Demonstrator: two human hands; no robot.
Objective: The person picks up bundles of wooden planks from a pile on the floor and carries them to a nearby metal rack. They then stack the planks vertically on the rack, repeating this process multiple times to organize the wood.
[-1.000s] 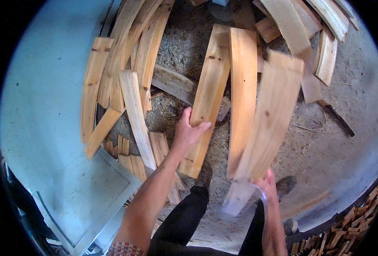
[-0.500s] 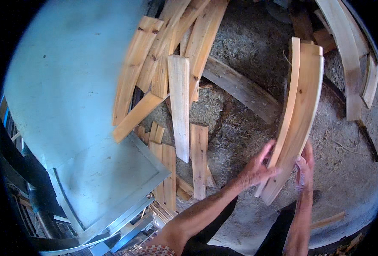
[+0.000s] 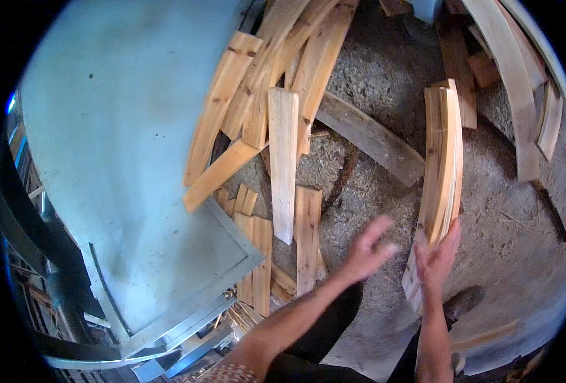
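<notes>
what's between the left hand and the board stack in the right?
In the head view, just a strip of dusty floor shows between the left hand and the board stack; no other board there.

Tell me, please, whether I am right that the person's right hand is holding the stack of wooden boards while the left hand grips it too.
Not quite: the left hand does not grip the stack of wooden boards. The head view shows it open and apart, to the left of them. The right hand is indeed holding the stack.
</notes>
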